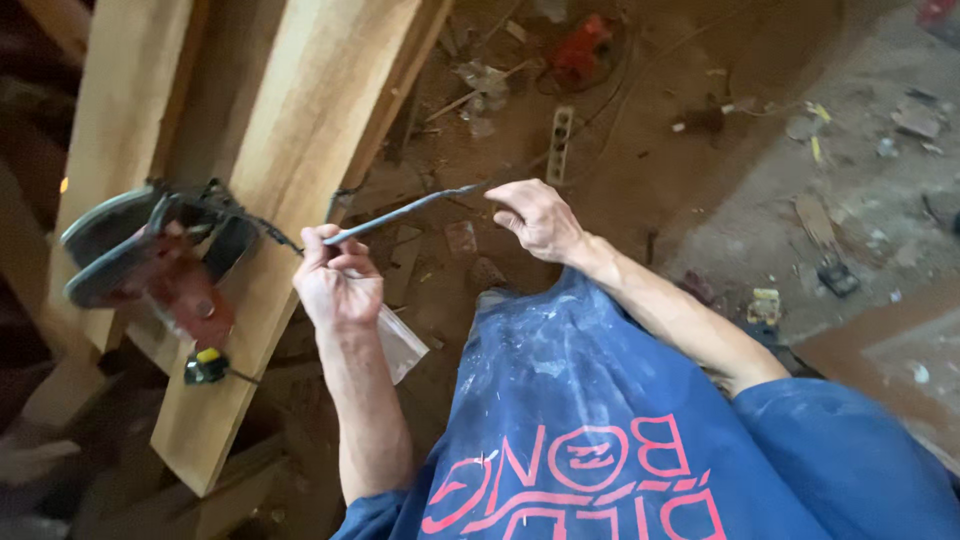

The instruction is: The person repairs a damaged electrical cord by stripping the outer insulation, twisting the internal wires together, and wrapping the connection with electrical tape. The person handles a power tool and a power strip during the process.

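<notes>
Dirt floor, reddish-brown and strewn with wood scraps, debris and a pale perforated strip, fills the upper and right part of the head view, with a greyer patch of ground at the far right. Long pale wooden planks, at least 2 of them side by side, run from the top of the view down to the lower left. On these planks, at the left, lies a circular power saw with a red body and dark grey round guard, and a small yellow and black piece sits just below it on the lower plank's face. A dark twisted power cord leads from the saw rightward across the plank's edge and is stretched between the person's 2 hands. The left hand, its forearm rising from the bottom of the view, is clenched around the cord just beside the plank's edge, fingers curled over it. The right hand is well apart from the left, over the floor; its grip pinches the cord's far end between thumb and fingertips, the other fingers bent. A blue, paint-flecked shirt with pink lettering covers the lower right. A small pale translucent scrap shows just behind the left wrist.
</notes>
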